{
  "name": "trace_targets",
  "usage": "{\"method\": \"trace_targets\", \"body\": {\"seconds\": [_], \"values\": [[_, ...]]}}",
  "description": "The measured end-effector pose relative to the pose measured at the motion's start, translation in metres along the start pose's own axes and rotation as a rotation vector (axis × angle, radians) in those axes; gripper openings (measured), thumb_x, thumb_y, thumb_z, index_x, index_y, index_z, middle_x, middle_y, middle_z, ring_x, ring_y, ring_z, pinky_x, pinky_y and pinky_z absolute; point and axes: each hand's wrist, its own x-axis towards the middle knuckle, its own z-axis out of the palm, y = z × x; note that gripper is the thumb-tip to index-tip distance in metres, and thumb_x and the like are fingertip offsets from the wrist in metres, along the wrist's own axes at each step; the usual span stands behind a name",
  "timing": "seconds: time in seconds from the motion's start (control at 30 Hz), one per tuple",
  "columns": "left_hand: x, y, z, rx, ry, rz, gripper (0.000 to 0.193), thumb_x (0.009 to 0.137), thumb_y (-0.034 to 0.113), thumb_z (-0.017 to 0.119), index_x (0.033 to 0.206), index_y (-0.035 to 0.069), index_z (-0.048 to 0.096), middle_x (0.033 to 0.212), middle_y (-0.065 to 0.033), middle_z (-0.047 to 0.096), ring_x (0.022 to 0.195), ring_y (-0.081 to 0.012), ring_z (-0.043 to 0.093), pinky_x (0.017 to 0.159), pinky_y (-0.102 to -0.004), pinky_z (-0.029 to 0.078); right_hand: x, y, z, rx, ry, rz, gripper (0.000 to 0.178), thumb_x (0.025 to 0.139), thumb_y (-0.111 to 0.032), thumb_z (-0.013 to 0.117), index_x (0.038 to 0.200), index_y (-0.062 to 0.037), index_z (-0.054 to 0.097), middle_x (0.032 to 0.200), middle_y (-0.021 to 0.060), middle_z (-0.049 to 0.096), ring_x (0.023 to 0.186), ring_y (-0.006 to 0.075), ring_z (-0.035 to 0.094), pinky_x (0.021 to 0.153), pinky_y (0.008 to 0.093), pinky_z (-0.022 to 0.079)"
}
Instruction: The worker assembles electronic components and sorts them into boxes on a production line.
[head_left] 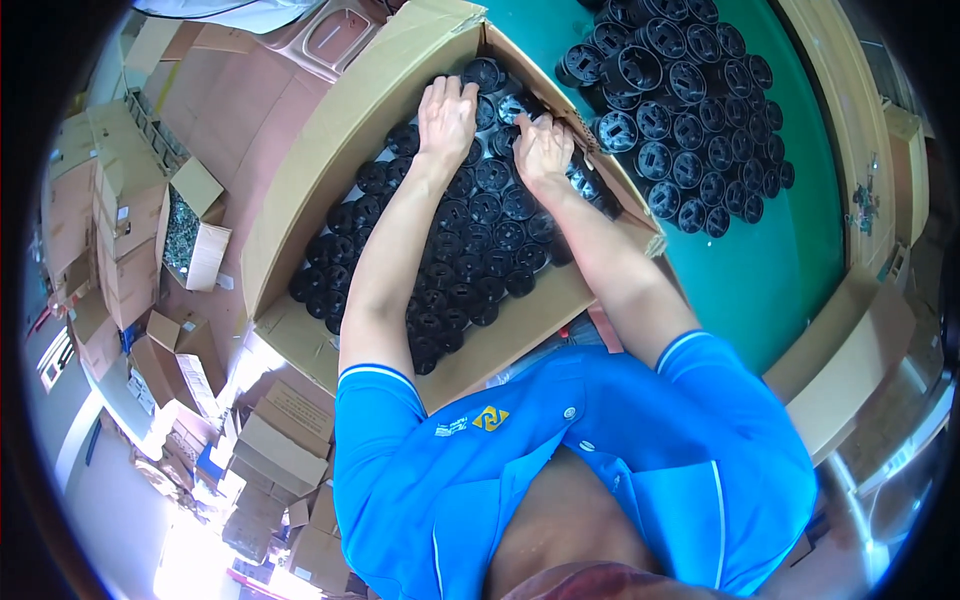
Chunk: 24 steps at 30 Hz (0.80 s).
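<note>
Head view: we look down on two bare arms reaching into a large cardboard box (328,150) packed with black round parts (490,176). The left hand (446,118) is over the far end of the box, back up, its fingers close together and bent down among the parts. A black disc-faced part (485,73) sits just beside its fingertips; we cannot tell whether the hand is clamped on anything, since the fingers hide what lies under them. The right hand (543,148) is near it, a little closer to the body and by the box's right wall, with its fingers bent and its thumb side toward a shiny black part (516,107). It seems to touch that part, but we cannot tell if it grips it. The two hands are apart from each other.

The parts in the box stand close together, most showing round, slotted ends. To the right of the box we see a green table (745,285) bearing a heap of similar black cylinders (688,128). The person wears a blue short-sleeved shirt (610,425). Off to the left, brown cartons (130,205) stand on the floor, near an open small carton (209,257) of dark bits.
</note>
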Motion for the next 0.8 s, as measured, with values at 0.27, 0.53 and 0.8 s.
{"method": "trace_targets", "body": {"seconds": [0.27, 0.53, 0.8], "values": [[-0.104, 0.003, -0.144, -0.332, 0.108, -0.32, 0.019, 0.079, -0.002, 0.068, 0.097, 0.003, 0.07, 0.088, -0.0086, 0.06, 0.078, -0.0257, 0.057, 0.075, -0.0335, 0.048, 0.01, -0.01, -0.001, 0.035, 0.015, 0.009, 0.022, 0.091, -0.018, 0.053, 0.097, -0.0104, 0.073, 0.1, 0.0159, 0.067, 0.094, 0.0337, 0.064, 0.09, 0.0469, 0.047], [-0.222, 0.029, -0.209, -0.318, 0.048, -0.615, 0.022, 0.08, -0.005, 0.067, 0.099, 0.004, 0.07, 0.087, -0.0086, 0.064, 0.077, -0.024, 0.059, 0.073, -0.0328, 0.049, -0.006, 0.002, -0.034, 0.261, 0.213, -0.222, 0.015, 0.085, -0.016, 0.062, 0.095, -0.0083, 0.071, 0.092, 0.0117, 0.066, 0.09, 0.032, 0.064, 0.08, 0.0416, 0.053], [-0.162, 0.075, -0.227, -0.407, 0.026, -0.395, 0.02, 0.081, -0.004, 0.067, 0.099, 0.004, 0.07, 0.088, -0.0088, 0.063, 0.078, -0.0243, 0.058, 0.074, -0.0338, 0.048, -0.094, 0.069, -0.212, 0.731, 0.308, -0.318, 0.02, 0.079, -0.011, 0.069, 0.098, -0.0085, 0.073, 0.084, 0.0073, 0.063, 0.079, 0.0238, 0.061, 0.07, 0.0354, 0.051]]}}
